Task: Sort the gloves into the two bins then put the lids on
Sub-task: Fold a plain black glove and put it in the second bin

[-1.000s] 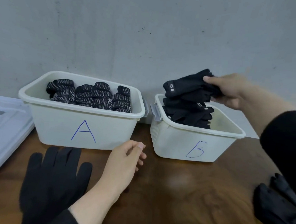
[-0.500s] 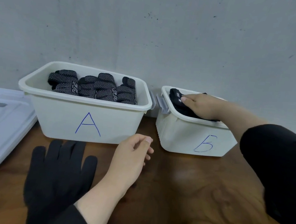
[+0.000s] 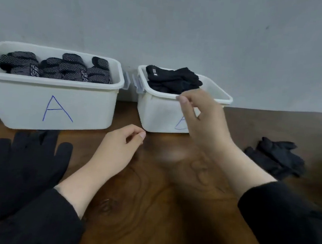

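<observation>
Both hands hold nothing, the right hand loosely curled before the B bin of plain gloves, the left hand beside a flat black glove below bin A.

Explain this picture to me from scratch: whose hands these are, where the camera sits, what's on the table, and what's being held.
There is no machine here. A person wears a camera on the head, looking forward and down at their own hands. On the wooden table stand two white bins: bin A holds dotted gloves, and the right bin holds plain black gloves. One black glove lies flat at the left, and a small glove pile lies at the right. The left hand and right hand are loosely curled, with nothing in either grip.
</observation>
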{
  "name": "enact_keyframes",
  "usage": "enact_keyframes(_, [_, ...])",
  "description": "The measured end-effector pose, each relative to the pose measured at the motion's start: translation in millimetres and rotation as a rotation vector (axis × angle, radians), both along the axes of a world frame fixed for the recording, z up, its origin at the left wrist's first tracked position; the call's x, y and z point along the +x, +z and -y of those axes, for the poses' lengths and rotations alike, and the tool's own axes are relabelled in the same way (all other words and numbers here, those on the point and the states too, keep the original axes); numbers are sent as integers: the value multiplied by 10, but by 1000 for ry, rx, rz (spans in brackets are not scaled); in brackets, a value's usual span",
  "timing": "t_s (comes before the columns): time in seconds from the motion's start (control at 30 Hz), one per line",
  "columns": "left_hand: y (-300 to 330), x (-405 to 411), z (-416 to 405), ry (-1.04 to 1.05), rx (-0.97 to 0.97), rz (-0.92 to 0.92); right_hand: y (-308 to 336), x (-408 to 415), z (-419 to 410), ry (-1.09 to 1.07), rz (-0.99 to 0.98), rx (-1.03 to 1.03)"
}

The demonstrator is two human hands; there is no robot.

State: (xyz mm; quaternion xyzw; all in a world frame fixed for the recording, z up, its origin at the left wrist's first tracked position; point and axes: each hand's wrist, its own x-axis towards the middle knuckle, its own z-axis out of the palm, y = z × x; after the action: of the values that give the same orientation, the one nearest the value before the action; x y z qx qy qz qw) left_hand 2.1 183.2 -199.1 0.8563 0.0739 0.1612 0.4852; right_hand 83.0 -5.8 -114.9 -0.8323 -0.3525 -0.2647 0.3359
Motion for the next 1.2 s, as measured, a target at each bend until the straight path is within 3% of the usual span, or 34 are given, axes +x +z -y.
enact_keyframes(0.17, [5, -136, 428, -82, 120, -25, -805, -560, 479, -111, -195, -202])
enact_keyframes(0.33, [-43, -254, 887, -90, 100, -19, -1010, -772, 825, -228, -318, -344])
enact_keyframes(0.6, [-92, -392, 1274, -118, 175, -25, -1047, -828, 942, -296, -270, -79])
enact_keyframes(0.8, [-96, -457, 1313, -173, 212, -24, -1005, -690, 1345, -504, -54, -134])
enact_keyframes(0.87, [-90, -459, 1314, -179, 203, -26, -908, -582, 1566, -611, -80, -220])
enact_keyframes(1.03, [-86, -450, 1308, -183, 173, -26, -676, -279, 1898, -766, -398, -694])
enact_keyframes(1.1, [-82, -450, 1299, -186, 171, -17, -664, -222, 1873, -769, -384, -800])
enact_keyframes(1.2, [-90, -450, 1269, -190, 174, 7, -620, -242, 1672, -735, -342, -799])
